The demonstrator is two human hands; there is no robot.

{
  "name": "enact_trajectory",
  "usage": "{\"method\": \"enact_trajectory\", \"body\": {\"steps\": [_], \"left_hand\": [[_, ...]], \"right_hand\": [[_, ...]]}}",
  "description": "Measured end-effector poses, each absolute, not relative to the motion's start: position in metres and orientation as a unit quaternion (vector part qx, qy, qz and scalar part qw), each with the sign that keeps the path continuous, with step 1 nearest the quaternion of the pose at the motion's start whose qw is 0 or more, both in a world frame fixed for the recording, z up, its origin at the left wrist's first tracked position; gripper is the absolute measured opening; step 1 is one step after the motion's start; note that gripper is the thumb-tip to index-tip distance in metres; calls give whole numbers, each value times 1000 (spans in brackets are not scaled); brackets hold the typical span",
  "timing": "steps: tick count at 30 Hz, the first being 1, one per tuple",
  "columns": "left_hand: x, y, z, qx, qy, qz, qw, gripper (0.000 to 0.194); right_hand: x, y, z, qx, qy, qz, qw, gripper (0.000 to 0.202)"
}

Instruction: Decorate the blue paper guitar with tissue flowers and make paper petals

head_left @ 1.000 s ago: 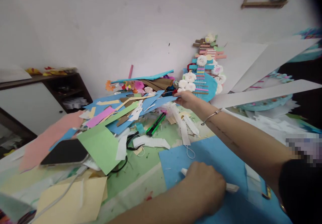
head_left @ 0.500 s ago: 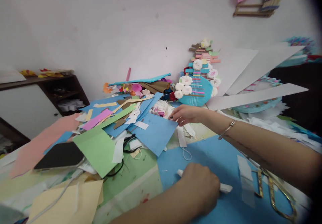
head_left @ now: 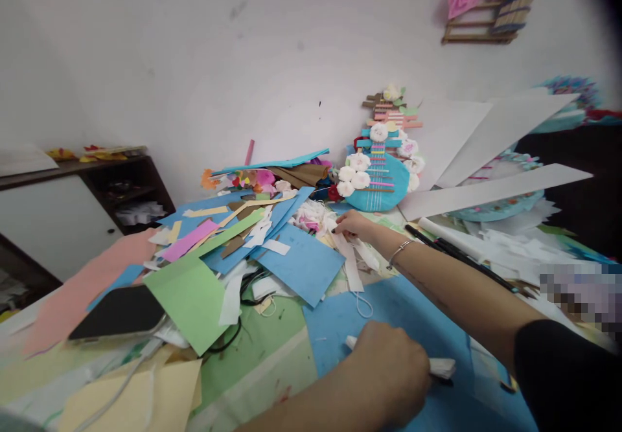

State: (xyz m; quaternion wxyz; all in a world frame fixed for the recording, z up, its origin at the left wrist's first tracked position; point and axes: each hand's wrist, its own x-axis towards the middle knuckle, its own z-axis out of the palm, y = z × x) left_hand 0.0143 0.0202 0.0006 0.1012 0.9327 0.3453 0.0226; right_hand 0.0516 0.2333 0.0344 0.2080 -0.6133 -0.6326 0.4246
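My left hand [head_left: 389, 370] is closed in a fist over the blue sheet [head_left: 432, 309] near the front, wrapped round a rolled white paper piece [head_left: 442, 368] whose ends stick out on both sides. My right hand [head_left: 354, 226], with a bracelet on its wrist, reaches to the middle of the table. Its fingers are pressed together at the white paper strips [head_left: 350, 267], beside a bundle of white and pink string [head_left: 313, 216]. A smaller blue sheet [head_left: 306, 258] lies left of the strips.
Coloured paper [head_left: 189, 296], a dark phone [head_left: 119, 310] and a cable [head_left: 116, 390] cover the left. A blue paper guitar [head_left: 381, 186] with white flowers leans on the wall. Black pens [head_left: 479, 269] and white scraps [head_left: 510, 250] lie right.
My right hand has moved slightly down and its fingers have closed at the white strips. The right forearm has shifted, uncovering the pens and covering most of the gold scissors. My left hand stays closed.
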Motion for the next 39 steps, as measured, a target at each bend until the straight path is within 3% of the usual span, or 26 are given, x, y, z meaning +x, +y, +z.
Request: {"method": "enact_trajectory", "body": {"steps": [4,7,10,14,16,18,22,27,30,34,39], "left_hand": [[11,21,11,919,368,35,137,30],[8,25,22,878,415,86,222,29],[3,33,32,762,437,230,420,35],[-7,48,39,411,395,415,709,40],[-13,53,41,322,301,451,776,39],[-16,56,41,275,230,452,817,39],[-15,58,39,267,223,494,797,40],[-15,64,38,314,327,593,665,42],[-23,73,40,313,353,630,617,40],[-39,82,46,303,363,685,554,37],[-50,87,52,275,361,718,527,34]], "right_hand": [[64,234,45,-587,-637,423,267,19],[83,226,61,-554,-640,407,344,12],[106,200,79,-504,-647,365,441,12],[131,138,90,-435,-669,291,527,14],[139,104,88,-341,-755,190,528,6],[144,75,82,-300,-823,105,471,15],[149,49,67,-248,-885,58,390,22],[153,72,59,-312,-844,82,428,46],[153,105,55,-498,-788,119,341,30],[144,148,36,-584,-760,156,241,7],[124,184,15,-656,-707,201,172,21]]}}
